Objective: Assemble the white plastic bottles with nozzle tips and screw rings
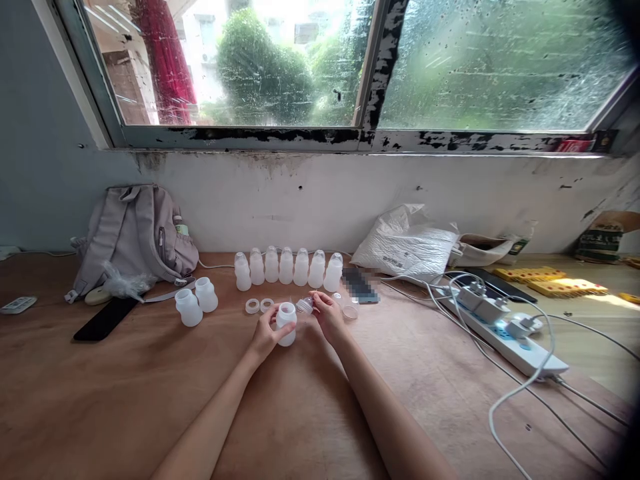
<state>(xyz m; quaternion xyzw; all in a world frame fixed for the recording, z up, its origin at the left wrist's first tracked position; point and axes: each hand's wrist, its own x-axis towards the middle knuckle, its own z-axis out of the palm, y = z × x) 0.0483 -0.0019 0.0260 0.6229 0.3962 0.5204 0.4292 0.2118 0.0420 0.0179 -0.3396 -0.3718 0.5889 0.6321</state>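
Observation:
My left hand (269, 332) is wrapped round a frosted white baby bottle (287, 335), which stands upright with its mouth uncovered. Just right of that bottle's neck, my right hand (327, 315) pinches a small clear bottle teat (304, 305), tilted and apart from the bottle. Two white collar rings (253, 306) lie flat behind my left hand. Another pale ring (350, 311) and a small clear part (337, 298) lie beyond my right hand, partly hidden by it. Two open bottles (189, 309) stand off to the left.
Several capped bottles (286, 266) form a row towards the wall. A grey backpack (135, 233) and a black phone (105, 321) are at left. A blurred phone (361, 287), a silver bag (405, 243) and a power strip (515, 347) with trailing white cables occupy the right.

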